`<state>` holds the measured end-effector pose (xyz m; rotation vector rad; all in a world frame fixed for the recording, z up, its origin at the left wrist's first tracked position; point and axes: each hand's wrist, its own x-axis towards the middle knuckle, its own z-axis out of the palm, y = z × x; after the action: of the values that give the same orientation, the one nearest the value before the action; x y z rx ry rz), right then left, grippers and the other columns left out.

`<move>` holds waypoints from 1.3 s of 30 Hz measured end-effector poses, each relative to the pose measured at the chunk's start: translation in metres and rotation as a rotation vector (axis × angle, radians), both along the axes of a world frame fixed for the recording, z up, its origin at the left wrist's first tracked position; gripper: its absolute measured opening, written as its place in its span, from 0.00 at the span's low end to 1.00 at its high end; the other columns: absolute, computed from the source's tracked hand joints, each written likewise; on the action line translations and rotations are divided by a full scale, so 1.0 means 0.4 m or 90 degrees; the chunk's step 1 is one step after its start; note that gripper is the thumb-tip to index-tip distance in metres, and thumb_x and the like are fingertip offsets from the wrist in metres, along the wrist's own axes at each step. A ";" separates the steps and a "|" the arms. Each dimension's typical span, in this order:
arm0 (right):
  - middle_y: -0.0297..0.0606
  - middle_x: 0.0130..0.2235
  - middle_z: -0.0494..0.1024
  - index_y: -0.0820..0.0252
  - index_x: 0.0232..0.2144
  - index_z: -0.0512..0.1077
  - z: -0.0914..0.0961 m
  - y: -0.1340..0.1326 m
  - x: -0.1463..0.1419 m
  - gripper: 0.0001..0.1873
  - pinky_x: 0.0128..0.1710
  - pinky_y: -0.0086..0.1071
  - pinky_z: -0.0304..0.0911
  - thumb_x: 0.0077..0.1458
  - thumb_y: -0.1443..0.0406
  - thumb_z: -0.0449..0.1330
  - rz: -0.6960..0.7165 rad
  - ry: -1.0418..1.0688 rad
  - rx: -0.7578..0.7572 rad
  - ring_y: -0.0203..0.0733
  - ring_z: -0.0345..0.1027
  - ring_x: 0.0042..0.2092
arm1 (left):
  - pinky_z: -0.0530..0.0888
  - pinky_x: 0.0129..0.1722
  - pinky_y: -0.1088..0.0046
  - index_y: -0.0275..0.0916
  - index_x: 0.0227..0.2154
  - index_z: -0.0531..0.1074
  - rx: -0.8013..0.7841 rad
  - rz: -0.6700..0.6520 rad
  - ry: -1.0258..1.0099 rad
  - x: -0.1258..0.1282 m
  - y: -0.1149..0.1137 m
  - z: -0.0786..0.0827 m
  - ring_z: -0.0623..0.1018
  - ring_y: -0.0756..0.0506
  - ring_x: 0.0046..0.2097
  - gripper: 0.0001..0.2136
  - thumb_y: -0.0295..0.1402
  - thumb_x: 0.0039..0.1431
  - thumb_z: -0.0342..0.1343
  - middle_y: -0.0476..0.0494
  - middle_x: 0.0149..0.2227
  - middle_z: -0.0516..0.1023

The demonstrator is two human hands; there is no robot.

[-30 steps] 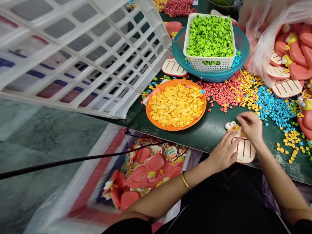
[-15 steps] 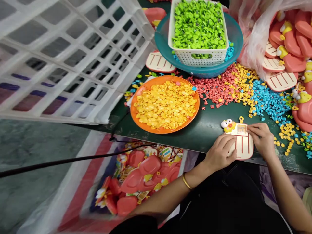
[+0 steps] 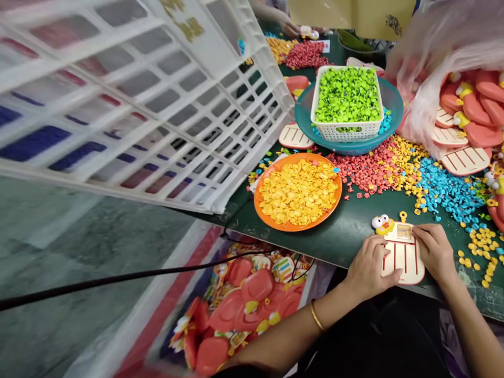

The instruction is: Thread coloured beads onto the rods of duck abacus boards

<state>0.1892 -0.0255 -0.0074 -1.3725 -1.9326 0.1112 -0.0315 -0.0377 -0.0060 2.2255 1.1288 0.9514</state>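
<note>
A flat cream toy board (image 3: 399,262) with red slots and a red rim lies at the table's front edge. It has a yellow duck head with big white eyes (image 3: 382,224) at its upper left, a yellow loop (image 3: 403,216) on top and a small window (image 3: 403,231) below the loop. My left hand (image 3: 370,268) grips the board's left side, fingers bent over its face and thumb along the lower part. Closed fingers of my right hand (image 3: 436,249) press on the upper right edge, beside the window; whether they also hold a small part is hidden.
An orange plate (image 3: 298,226) of yellow pieces stands left of the board. Behind are a white basket (image 3: 346,131) of green pieces in a teal basin (image 3: 396,113), loose coloured pieces (image 3: 449,184) and a plastic bag (image 3: 421,89). A white crate (image 3: 157,126) leans left. A co-worker's hand (image 3: 285,23) shows far back.
The camera view has shifted, so the table sits lower and farther right, showing more at the back. My right fingers have moved from the window to the board's upper right edge.
</note>
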 end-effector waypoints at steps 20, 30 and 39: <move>0.40 0.44 0.80 0.52 0.44 0.77 0.087 0.014 -0.127 0.12 0.47 0.39 0.71 0.64 0.66 0.53 0.028 0.145 -0.181 0.44 0.75 0.47 | 0.76 0.51 0.56 0.38 0.39 0.67 -0.051 -0.041 0.010 0.001 0.015 0.006 0.72 0.38 0.52 0.16 0.43 0.57 0.62 0.35 0.48 0.69; 0.45 0.37 0.78 0.61 0.32 0.78 0.105 0.340 -0.192 0.09 0.42 0.36 0.64 0.58 0.71 0.58 -0.043 -0.075 -0.314 0.46 0.72 0.40 | 0.69 0.60 0.54 0.36 0.58 0.65 -0.019 -0.124 0.048 0.001 0.029 0.020 0.68 0.37 0.60 0.23 0.42 0.64 0.54 0.34 0.58 0.71; 0.39 0.35 0.78 0.55 0.31 0.80 0.102 0.020 -0.001 0.10 0.40 0.38 0.69 0.57 0.58 0.62 -0.173 0.250 -0.274 0.43 0.72 0.39 | 0.71 0.57 0.52 0.37 0.56 0.64 -0.016 -0.092 0.031 0.001 0.034 0.011 0.70 0.35 0.57 0.24 0.41 0.60 0.59 0.34 0.54 0.72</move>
<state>0.1888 -0.0177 0.0334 -1.7263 -1.4296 0.6459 -0.0310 -0.0240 -0.0016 2.2869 0.9795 0.8235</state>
